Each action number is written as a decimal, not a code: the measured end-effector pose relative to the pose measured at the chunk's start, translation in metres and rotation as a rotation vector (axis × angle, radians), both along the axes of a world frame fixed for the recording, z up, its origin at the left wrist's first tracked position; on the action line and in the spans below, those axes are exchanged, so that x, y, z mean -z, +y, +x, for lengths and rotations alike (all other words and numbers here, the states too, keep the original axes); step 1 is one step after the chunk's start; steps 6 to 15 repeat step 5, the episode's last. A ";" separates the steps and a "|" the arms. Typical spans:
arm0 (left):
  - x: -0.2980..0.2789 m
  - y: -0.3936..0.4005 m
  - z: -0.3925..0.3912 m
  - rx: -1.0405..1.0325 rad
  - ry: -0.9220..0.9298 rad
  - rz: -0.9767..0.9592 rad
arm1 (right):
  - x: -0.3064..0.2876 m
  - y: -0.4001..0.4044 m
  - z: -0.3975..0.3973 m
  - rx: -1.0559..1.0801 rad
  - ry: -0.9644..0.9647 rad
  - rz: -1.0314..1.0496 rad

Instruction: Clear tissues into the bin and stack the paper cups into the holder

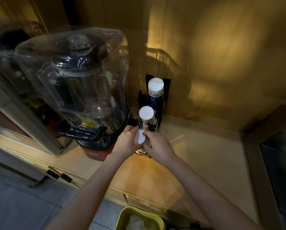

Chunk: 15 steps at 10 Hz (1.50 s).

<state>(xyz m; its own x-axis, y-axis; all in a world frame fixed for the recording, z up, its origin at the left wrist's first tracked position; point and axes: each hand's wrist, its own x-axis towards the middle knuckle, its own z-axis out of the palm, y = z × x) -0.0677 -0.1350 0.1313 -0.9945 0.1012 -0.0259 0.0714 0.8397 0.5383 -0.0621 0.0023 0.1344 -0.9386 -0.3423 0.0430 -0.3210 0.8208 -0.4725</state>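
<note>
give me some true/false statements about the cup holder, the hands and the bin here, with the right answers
1. Both hands, left hand and right hand, are on the front cup stack. True.
2. The black cup holder lies flat on the counter. False: it stands upright beside the blender.
3. The yellow bin sits on the counter. False: it is below the counter's edge.
4. The back cup stack reaches higher than the middle cup stack. True.

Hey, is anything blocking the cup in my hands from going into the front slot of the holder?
Nothing visible blocks it. Both the left hand and right hand hold the cup right at the front of the black holder. The cup stacks behind occupy other slots; the front slot itself is hidden by the hands.
</note>
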 end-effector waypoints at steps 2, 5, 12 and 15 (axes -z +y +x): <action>-0.025 0.007 -0.016 0.076 -0.137 -0.201 | -0.020 0.012 -0.009 -0.030 -0.228 -0.188; -0.175 0.052 -0.065 0.127 0.089 -0.018 | -0.200 0.099 0.016 0.154 0.434 -1.099; -0.175 0.052 -0.065 0.127 0.089 -0.018 | -0.200 0.099 0.016 0.154 0.434 -1.099; -0.175 0.052 -0.065 0.127 0.089 -0.018 | -0.200 0.099 0.016 0.154 0.434 -1.099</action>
